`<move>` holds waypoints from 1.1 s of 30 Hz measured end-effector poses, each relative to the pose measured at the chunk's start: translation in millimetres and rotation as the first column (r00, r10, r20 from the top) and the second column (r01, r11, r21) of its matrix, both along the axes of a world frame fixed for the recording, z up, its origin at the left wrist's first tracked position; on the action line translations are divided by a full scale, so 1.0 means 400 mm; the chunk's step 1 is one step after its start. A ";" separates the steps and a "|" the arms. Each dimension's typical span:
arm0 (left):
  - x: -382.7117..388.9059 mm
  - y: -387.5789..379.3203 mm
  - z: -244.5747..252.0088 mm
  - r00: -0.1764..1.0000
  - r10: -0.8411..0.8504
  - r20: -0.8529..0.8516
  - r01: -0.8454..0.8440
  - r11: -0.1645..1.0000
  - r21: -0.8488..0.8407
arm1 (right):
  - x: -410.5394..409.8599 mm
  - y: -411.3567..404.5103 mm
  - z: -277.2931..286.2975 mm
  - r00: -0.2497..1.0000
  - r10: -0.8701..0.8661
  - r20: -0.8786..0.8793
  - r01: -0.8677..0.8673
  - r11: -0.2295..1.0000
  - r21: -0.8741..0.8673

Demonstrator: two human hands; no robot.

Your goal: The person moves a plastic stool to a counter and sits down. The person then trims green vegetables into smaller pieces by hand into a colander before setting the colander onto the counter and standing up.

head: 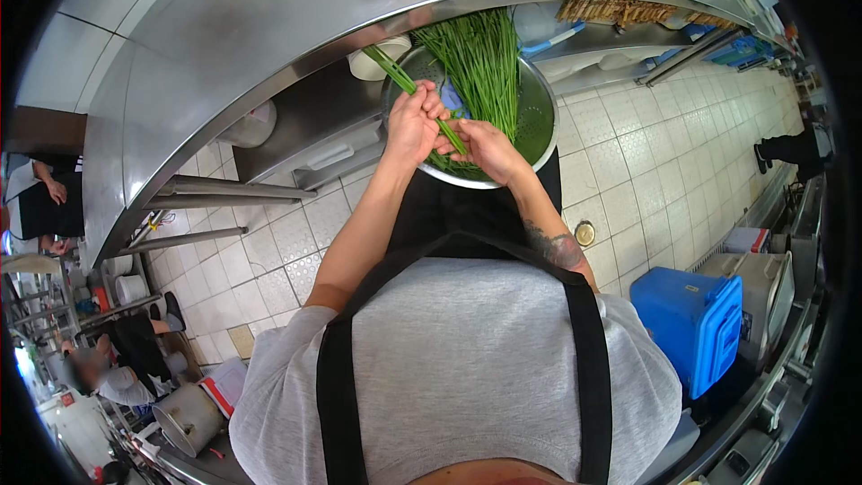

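Note:
My left hand [416, 122] grips a small bunch of green stalks [393, 70], which looks like garlic chives or a similar vegetable. The bunch slants down to the right, and its lower end lies at the fingers of my right hand [481, 145]. Whether those fingers close on the stalks is hard to tell. Both hands are above a perforated metal colander [539, 108] at my lap. A large heap of long green stalks [481, 60] leans in the colander, with short green pieces near its front rim. Something blue, partly hidden, lies beside the heap.
A stainless steel table [269, 20] curves across in front, with a lower shelf [323, 108] bearing containers. A blue lidded bin [680, 323] stands at the right. Other people appear at the far left and far right. A round drain [584, 233] sits in the tiled floor.

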State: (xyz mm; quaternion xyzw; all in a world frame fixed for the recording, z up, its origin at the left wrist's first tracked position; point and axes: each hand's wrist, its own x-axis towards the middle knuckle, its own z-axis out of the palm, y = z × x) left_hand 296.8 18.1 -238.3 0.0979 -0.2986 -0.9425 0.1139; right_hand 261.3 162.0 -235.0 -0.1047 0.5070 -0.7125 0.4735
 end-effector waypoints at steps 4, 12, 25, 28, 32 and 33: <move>0.001 0.021 0.002 1.000 -0.010 -0.014 0.010 1.000 -0.008 | -0.021 -0.002 -0.054 0.981 0.138 -0.134 -0.137 0.990 0.014; -0.001 0.033 -0.004 0.989 0.143 0.024 -0.144 0.988 0.058 | -0.001 -0.013 -0.078 0.656 0.074 -0.751 0.164 0.957 0.238; 0.000 0.095 0.015 0.909 0.404 -0.098 -0.409 0.912 -0.038 | 0.033 -0.083 -0.073 0.945 -0.321 0.058 0.324 0.945 -0.043; 0.003 0.096 0.020 0.907 0.405 -0.113 -0.412 0.910 -0.048 | 0.037 -0.097 -0.081 0.921 -0.368 0.127 0.378 0.924 -0.062; 0.008 0.097 0.020 0.897 0.423 -0.123 -0.429 0.903 -0.024 | 0.047 -0.122 -0.096 0.888 -0.439 0.134 0.449 0.892 -0.048; 0.009 0.098 0.020 0.890 0.437 -0.129 -0.444 0.895 -0.032 | 0.048 -0.127 -0.105 0.873 -0.468 0.138 0.480 0.875 -0.070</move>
